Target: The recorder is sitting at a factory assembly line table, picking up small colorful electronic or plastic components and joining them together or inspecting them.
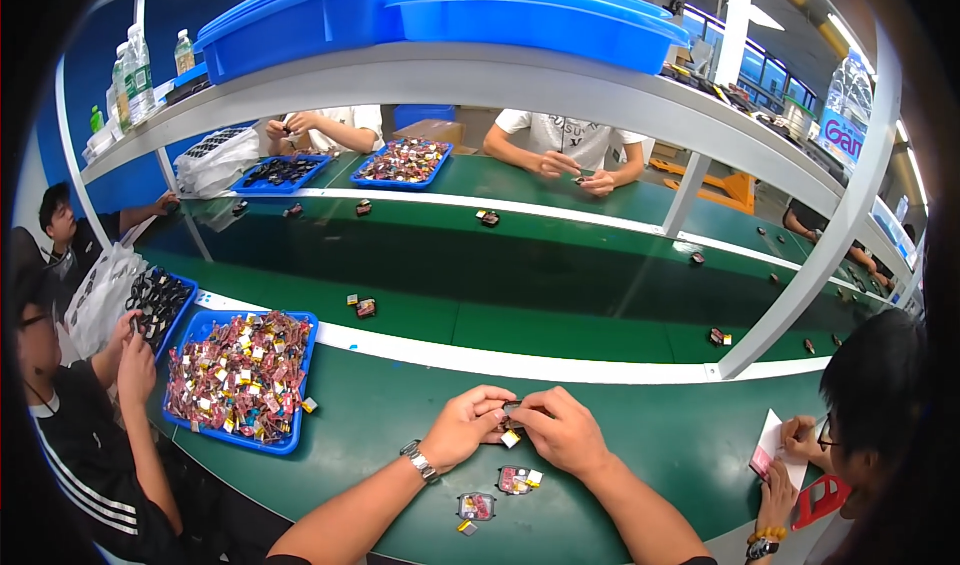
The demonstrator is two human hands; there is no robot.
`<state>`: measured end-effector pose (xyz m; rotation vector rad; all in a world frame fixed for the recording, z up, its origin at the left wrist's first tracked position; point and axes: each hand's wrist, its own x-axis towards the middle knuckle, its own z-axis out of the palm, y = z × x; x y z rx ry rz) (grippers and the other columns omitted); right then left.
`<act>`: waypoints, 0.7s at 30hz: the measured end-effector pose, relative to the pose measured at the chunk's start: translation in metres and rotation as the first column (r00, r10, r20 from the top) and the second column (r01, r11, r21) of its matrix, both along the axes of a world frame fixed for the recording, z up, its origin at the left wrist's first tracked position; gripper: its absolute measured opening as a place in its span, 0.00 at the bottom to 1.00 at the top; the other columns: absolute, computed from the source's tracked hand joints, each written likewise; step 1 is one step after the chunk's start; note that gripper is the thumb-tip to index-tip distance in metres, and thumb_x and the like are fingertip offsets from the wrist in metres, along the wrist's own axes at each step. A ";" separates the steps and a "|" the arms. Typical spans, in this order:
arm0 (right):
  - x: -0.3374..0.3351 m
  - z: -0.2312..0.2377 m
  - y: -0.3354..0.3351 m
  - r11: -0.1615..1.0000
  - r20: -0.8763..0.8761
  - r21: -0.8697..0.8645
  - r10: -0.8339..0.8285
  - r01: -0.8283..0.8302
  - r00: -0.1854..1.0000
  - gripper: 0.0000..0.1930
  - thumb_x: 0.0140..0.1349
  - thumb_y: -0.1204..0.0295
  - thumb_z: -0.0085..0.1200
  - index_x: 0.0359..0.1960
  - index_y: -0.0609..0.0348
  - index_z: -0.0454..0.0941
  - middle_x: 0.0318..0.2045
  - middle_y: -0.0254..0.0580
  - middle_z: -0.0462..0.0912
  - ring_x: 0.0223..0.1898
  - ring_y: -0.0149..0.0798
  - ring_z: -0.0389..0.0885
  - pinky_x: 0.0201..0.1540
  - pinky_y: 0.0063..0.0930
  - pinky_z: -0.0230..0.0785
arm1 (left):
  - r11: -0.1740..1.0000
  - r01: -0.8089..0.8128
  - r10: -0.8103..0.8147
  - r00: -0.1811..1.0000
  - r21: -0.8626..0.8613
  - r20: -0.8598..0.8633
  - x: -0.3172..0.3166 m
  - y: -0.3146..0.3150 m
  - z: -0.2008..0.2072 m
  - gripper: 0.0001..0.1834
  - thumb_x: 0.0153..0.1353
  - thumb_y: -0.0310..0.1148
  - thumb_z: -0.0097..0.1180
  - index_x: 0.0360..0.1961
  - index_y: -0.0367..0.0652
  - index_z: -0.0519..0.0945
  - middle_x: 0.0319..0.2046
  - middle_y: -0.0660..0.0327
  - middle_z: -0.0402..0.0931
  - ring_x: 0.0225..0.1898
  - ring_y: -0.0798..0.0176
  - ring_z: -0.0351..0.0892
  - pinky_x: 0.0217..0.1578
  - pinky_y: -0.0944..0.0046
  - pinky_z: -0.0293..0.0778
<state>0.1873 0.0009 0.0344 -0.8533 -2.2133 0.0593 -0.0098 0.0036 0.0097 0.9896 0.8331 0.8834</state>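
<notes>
Both my hands are closed on one small dark watch case point(511, 412) above the green tabletop. My left hand point(462, 433), with a metal-band watch on the wrist, grips its left side. My right hand point(566, 432) pinches it from the right, its fingers bent over the top and hiding much of it. A small silver-and-yellow battery point(511, 438) hangs below the case. Just nearer on the table lie two more black-rimmed watch cases, one point(515, 480) with a pinkish circuit board and a battery beside it, the other point(476, 506) with its battery point(467, 528) below.
Left stands a blue tray point(294, 435) heaped with circuit boards and batteries. Beyond a white rail point(430, 351) runs a green conveyor belt point(480, 310) carrying scattered assemblies. Overhead, a shelf point(500, 77) holds blue bins point(530, 10). Co-workers sit left, right and opposite.
</notes>
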 end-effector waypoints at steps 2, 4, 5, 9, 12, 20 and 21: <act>-0.003 0.002 -0.001 1.000 -0.006 0.021 -0.005 0.005 1.000 0.14 0.48 0.79 0.67 0.38 0.53 0.83 0.34 0.34 0.80 0.35 0.38 0.79 0.35 0.30 0.76 | 1.000 0.002 -0.002 1.000 -0.004 0.014 0.000 0.001 -0.001 0.14 0.71 0.25 0.48 0.57 0.39 0.73 0.47 0.60 0.80 0.47 0.70 0.81 0.45 0.69 0.81; -0.005 0.002 0.000 0.999 -0.012 0.041 -0.012 0.013 1.000 0.15 0.47 0.79 0.67 0.38 0.54 0.83 0.34 0.34 0.80 0.34 0.38 0.79 0.35 0.29 0.76 | 1.000 0.007 -0.007 1.000 -0.009 0.026 0.000 0.002 -0.003 0.14 0.71 0.25 0.48 0.57 0.39 0.72 0.47 0.60 0.80 0.48 0.70 0.81 0.46 0.69 0.81; -0.006 0.001 0.000 0.998 0.004 0.058 -0.023 0.023 1.000 0.13 0.48 0.78 0.66 0.38 0.55 0.83 0.34 0.34 0.79 0.34 0.38 0.78 0.35 0.30 0.75 | 1.000 0.015 -0.015 0.999 -0.005 0.035 0.000 0.003 -0.003 0.14 0.72 0.25 0.48 0.57 0.39 0.72 0.48 0.60 0.80 0.48 0.70 0.81 0.46 0.69 0.81; -0.009 -0.003 0.000 0.994 0.041 0.092 -0.059 0.055 0.997 0.11 0.49 0.77 0.64 0.37 0.57 0.81 0.34 0.34 0.78 0.34 0.38 0.78 0.35 0.30 0.75 | 0.999 0.037 -0.037 0.998 0.002 0.053 -0.001 0.004 -0.007 0.14 0.72 0.25 0.48 0.57 0.38 0.72 0.48 0.60 0.80 0.47 0.70 0.81 0.45 0.70 0.81; -0.013 -0.001 -0.001 0.996 0.023 0.062 -0.066 0.064 0.998 0.11 0.50 0.77 0.64 0.36 0.57 0.81 0.34 0.35 0.78 0.34 0.38 0.77 0.36 0.30 0.75 | 0.999 0.033 -0.034 0.999 0.013 0.026 -0.001 0.004 -0.008 0.14 0.72 0.25 0.48 0.57 0.38 0.72 0.48 0.59 0.80 0.47 0.70 0.81 0.45 0.70 0.81; -0.009 0.003 -0.001 0.996 0.080 0.080 -0.040 0.033 0.996 0.11 0.50 0.77 0.63 0.37 0.56 0.81 0.36 0.34 0.79 0.35 0.38 0.78 0.36 0.29 0.75 | 0.999 0.023 -0.023 0.999 0.029 0.023 0.001 0.003 -0.009 0.14 0.71 0.24 0.47 0.56 0.37 0.72 0.49 0.59 0.80 0.47 0.70 0.81 0.45 0.70 0.81; -0.009 0.003 -0.001 0.991 0.115 0.132 -0.030 0.015 0.993 0.09 0.52 0.76 0.60 0.36 0.57 0.80 0.38 0.34 0.79 0.35 0.37 0.78 0.37 0.29 0.75 | 0.999 0.018 -0.019 0.999 0.036 0.036 0.002 0.002 -0.008 0.13 0.71 0.24 0.47 0.56 0.37 0.72 0.49 0.59 0.79 0.47 0.70 0.81 0.45 0.70 0.81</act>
